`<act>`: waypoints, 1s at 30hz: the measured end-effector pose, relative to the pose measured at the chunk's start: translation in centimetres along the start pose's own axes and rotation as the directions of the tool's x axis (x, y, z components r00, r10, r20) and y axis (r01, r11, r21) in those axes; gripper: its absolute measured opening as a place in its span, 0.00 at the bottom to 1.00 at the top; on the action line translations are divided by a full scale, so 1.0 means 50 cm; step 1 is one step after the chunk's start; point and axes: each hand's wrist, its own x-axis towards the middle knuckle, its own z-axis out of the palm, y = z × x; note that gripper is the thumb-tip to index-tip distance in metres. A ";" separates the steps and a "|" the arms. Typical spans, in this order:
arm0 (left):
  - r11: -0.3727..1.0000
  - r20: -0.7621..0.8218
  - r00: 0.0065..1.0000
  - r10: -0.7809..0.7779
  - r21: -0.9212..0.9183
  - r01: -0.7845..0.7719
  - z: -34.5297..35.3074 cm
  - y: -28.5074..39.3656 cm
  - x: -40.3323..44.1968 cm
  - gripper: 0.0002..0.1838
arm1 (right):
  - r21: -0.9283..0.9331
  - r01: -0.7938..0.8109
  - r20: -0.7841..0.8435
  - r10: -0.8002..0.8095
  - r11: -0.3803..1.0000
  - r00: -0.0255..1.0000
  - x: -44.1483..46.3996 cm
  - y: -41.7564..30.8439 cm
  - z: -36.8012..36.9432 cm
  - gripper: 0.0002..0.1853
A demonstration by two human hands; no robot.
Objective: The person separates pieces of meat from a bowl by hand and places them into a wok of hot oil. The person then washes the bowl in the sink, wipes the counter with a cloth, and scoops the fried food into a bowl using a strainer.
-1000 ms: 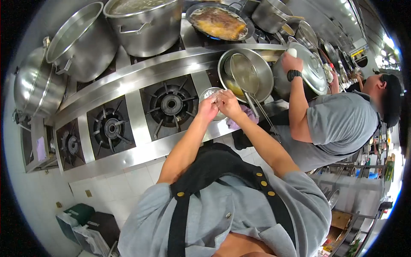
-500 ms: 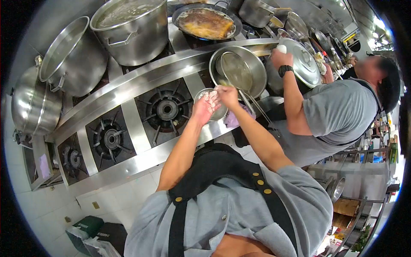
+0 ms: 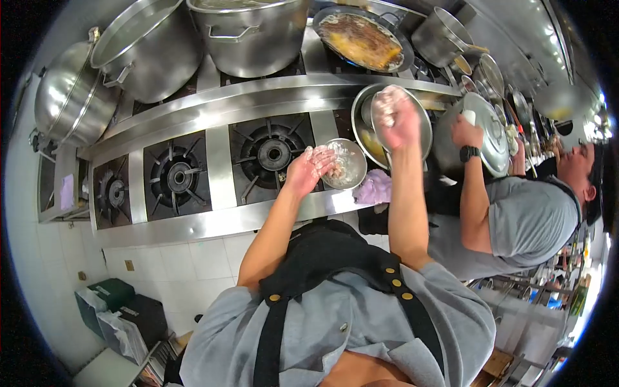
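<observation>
My left hand [image 3: 311, 169], dusted with white powder, is open with the palm up at the left rim of a small metal bowl [image 3: 353, 169]. White powder and a few lumps lie in that bowl. My right hand [image 3: 401, 122] is raised over a large metal bowl [image 3: 422, 151], and whitish powder coats its fingers. Motion blurs these fingers, so whether they hold something is unclear. Some yellowish stuff [image 3: 373, 143] shows low in the large bowl. A purple cloth [image 3: 374, 188] lies right of the small bowl, on the stove's front edge.
A wok [image 3: 407, 59] with brown and yellow food in bubbling liquid sits behind. Big steel pots [image 3: 258, 55] line the back left. Burners [image 3: 274, 155] are at the left. A co-worker [image 3: 516, 213] stands at my right, one hand holding something white beside a lidded pot [image 3: 490, 132].
My hands, close together above the small bowl before, have parted. The right one has moved away to the large bowl; the left stays by the small bowl. The view has shifted.
</observation>
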 end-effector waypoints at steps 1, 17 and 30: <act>1.000 -0.031 1.000 0.000 -0.016 -0.001 -0.003 0.001 -0.007 0.24 | -0.198 0.101 -0.121 -0.127 0.975 0.985 0.019 -0.029 0.051 0.08; 0.973 -0.260 0.940 0.222 -0.007 -0.232 -0.015 0.008 -0.117 0.23 | -0.859 -0.094 -0.109 0.001 0.504 0.994 0.641 -0.030 -0.206 0.13; 0.919 -0.477 0.797 0.370 0.060 -0.391 -0.027 0.005 -0.231 0.25 | -0.660 0.142 0.075 0.123 -0.738 0.990 0.795 0.039 -0.305 0.17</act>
